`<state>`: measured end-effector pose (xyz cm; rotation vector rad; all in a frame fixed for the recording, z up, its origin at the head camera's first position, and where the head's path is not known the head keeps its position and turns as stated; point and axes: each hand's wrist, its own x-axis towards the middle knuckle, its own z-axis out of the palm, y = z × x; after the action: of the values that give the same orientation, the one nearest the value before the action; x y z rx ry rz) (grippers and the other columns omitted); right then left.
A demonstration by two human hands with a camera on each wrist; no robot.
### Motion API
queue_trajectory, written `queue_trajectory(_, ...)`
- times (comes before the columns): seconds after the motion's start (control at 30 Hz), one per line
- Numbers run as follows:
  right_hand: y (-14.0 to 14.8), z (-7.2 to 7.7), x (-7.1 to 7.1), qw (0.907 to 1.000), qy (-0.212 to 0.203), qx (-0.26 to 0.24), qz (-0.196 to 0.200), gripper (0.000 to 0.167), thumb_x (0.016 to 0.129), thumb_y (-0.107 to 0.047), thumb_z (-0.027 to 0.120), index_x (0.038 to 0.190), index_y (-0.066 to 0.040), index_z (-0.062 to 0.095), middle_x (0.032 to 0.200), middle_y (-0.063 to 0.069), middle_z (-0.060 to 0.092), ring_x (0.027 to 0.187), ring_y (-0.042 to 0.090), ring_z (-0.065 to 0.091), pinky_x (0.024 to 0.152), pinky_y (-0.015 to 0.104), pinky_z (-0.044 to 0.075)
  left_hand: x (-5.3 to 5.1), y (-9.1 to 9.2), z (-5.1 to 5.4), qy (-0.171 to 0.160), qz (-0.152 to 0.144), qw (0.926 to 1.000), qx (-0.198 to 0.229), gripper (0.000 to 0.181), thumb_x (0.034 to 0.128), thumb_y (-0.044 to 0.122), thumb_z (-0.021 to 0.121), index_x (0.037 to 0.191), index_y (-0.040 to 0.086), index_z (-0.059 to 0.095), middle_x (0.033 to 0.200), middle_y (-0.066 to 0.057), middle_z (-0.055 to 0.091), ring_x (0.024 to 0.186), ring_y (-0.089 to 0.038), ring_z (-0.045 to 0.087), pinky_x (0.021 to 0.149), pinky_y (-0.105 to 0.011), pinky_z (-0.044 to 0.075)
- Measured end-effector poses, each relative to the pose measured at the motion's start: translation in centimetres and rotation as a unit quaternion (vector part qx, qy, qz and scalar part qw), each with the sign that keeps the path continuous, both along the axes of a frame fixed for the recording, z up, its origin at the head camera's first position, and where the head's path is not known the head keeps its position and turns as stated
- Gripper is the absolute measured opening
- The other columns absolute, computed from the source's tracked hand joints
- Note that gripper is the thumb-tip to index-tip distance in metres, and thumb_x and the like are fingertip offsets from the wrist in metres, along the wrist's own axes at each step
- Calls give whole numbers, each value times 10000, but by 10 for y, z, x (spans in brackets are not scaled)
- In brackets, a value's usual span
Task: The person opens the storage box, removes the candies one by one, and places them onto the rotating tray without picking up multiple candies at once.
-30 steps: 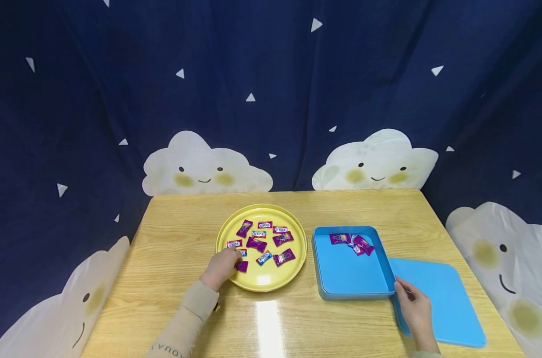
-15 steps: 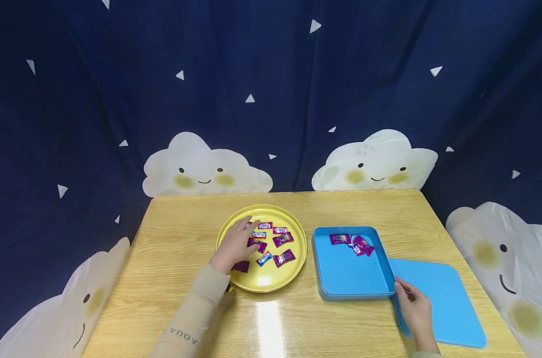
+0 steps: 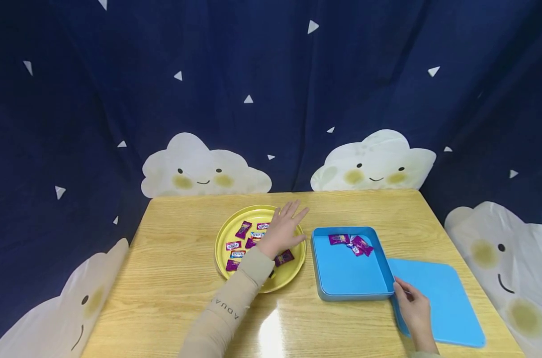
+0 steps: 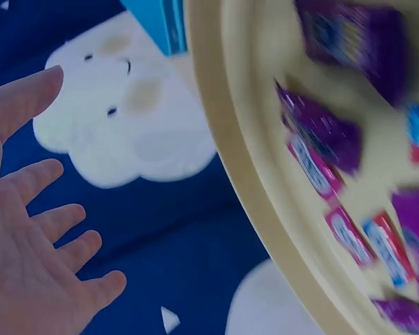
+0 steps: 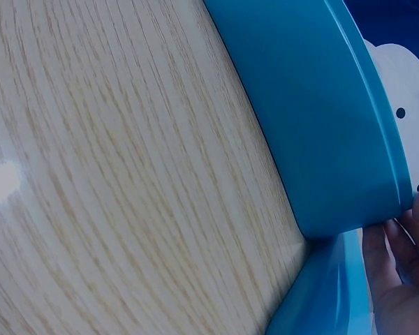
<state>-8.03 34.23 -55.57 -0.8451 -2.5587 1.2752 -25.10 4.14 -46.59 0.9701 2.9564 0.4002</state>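
My left hand [image 3: 281,232] hovers over the right part of a round yellow tray [image 3: 293,272], fingers spread and holding nothing. In the left wrist view the same hand [image 4: 35,230] shows its bare palm beside the tray's rim [image 4: 227,157]. Purple-wrapped candies [image 3: 243,229] and small red or blue wrapped candies [image 3: 233,245] lie on the tray, some hidden under the hand and sleeve. My right hand [image 3: 414,308] pinches the near right corner of a square blue box [image 3: 351,273]. Thumb and fingers meet at its edge [image 5: 398,202] in the right wrist view.
Several wrapped candies [image 3: 361,245] lie at the back of the box. A flat blue lid [image 3: 450,298] rests on the wooden table [image 3: 163,258], partly under the right hand. A dark blue curtain [image 3: 271,64] with clouds hangs behind the table.
My left hand has moved right across the tray, from its left edge to its right side, and its fingers have spread. The right hand stays at the box corner.
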Motion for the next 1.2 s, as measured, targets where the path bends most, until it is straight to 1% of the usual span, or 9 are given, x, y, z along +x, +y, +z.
queue_trajectory(0.1, 1, 2, 1, 9999, -138, -37, 76, 453, 949, -352, 440, 1232, -19, 558, 1229, 212, 539, 920, 129, 515, 584, 65, 401, -2, 21, 0, -40, -154, 9998, -150, 717, 846, 426, 603, 1447, 225, 267, 1522, -68, 139, 1389, -251, 114, 1107, -480, 124)
queue_trajectory(0.3, 2, 4, 1, 9995, -284, -128, 97, 445, 952, -344, 436, 1244, -29, 550, 1244, 204, 529, 858, 9, 463, 574, 53, 391, -3, 60, -7, 1, -377, 9977, -565, 711, 848, 467, 575, 1448, 256, 256, 1521, -27, 157, 1386, -225, 139, 1104, -461, 163)
queue_trajectory(0.47, 3, 4, 2, 9995, -279, -130, 84, 450, 949, -351, 439, 1245, -31, 551, 1244, 204, 530, 799, -75, 414, 571, 59, 396, -3, 91, -11, -172, -457, 9956, -806, 680, 855, 482, 550, 1441, 283, 268, 1512, 9, 191, 1381, -195, 163, 1103, -428, 189)
queue_trajectory(0.57, 3, 4, 3, 9995, -286, -106, 71, 447, 950, -349, 440, 1245, -32, 551, 1243, 201, 531, 815, -42, 433, 570, 70, 405, -3, 107, -15, -330, -516, 9945, -846, 639, 867, 454, 546, 1429, 276, 301, 1494, 14, 241, 1366, -181, 208, 1097, -384, 221)
queue_trajectory(0.7, 3, 4, 3, 9998, -209, -27, 69, 432, 951, -327, 451, 1229, -15, 559, 1231, 220, 535, 877, 78, 495, 586, 80, 408, -2, 125, -19, -406, -655, 9933, -863, 581, 869, 416, 563, 1393, 243, 382, 1422, 17, 366, 1295, -146, 333, 1040, -308, 326)
queue_trajectory(0.83, 2, 4, 2, 9998, -182, 4, 35, 416, 951, -312, 456, 1227, -20, 564, 1232, 213, 538, 871, 48, 488, 593, 64, 400, -1, 138, -24, -518, -709, 9920, -907, 538, 865, 371, 583, 1364, 233, 433, 1362, 39, 432, 1227, -119, 404, 973, -268, 396)
queue_trajectory(1.0, 2, 3, 2, 9999, -140, 6, 35, 410, 949, -315, 463, 1225, -31, 568, 1226, 202, 547, 795, -91, 418, 602, 54, 394, 0, 145, -35, -991, -495, 9891, -965, 512, 861, 342, 604, 1343, 244, 458, 1350, 47, 447, 1211, -108, 426, 930, -262, 432)
queue_trajectory(1.1, 1, 2, 2, 10000, -69, 34, 61, 408, 946, -312, 471, 1219, -25, 571, 1216, 209, 551, 800, -75, 433, 602, 47, 382, 0, 146, -40, -1208, -307, 9864, -1074, 500, 859, 329, 613, 1330, 238, 472, 1309, 52, 484, 1172, -98, 458, 896, -255, 452)
queue_trajectory(1.2, 2, 2, 2, 9999, -84, 14, 82, 420, 948, -325, 462, 1231, -31, 562, 1221, 202, 548, 824, -39, 453, 596, 46, 386, 1, 146, -42, -1378, -145, 9815, -1323, 498, 869, 328, 596, 1341, 246, 460, 1316, 62, 482, 1181, -103, 455, 922, -263, 436)
